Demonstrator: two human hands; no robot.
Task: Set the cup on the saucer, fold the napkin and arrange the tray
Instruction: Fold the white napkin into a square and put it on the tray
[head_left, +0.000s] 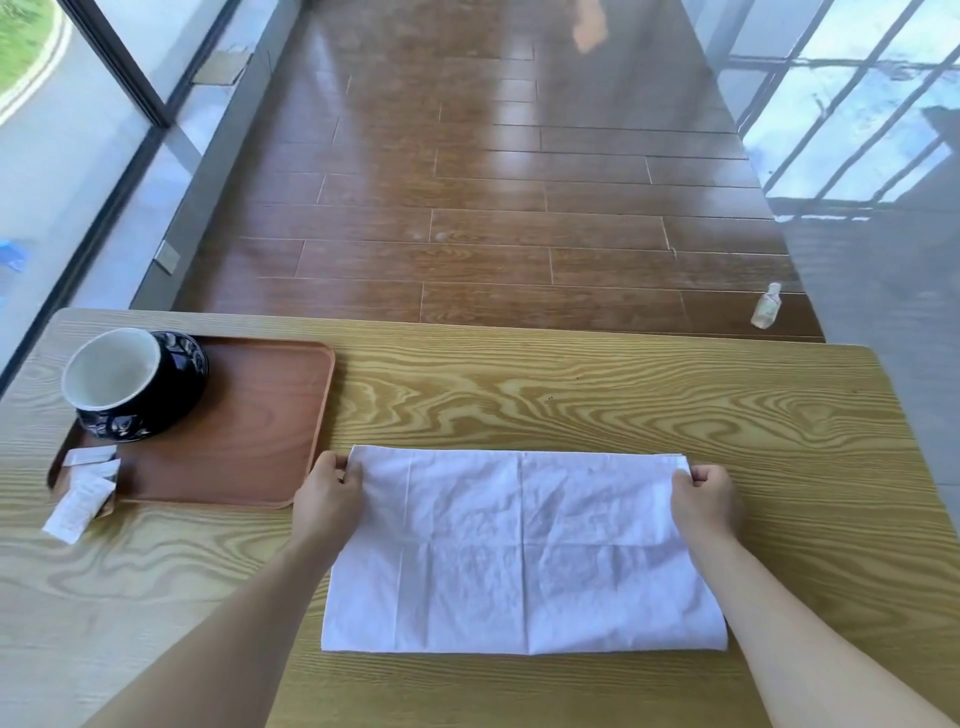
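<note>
White napkin (524, 551) flat on table (571, 395), both hands gripping its far corners.

Head view: wooden tray (249, 431) lies at table's left; it holds a dark patterned cup (132, 384) with white interior, in the far left corner, contents not visible, saucer cannot be made out. Paper sachets (83, 493) overlap the tray's near left edge. Napkin sits just right of the tray, creased, near edge a smooth fold. Left hand (330, 493) pinches the far left corner; right hand (706, 499) pinches the far right corner, fingers curled. Small bottle (766, 306) lies on the floor beyond.
</note>
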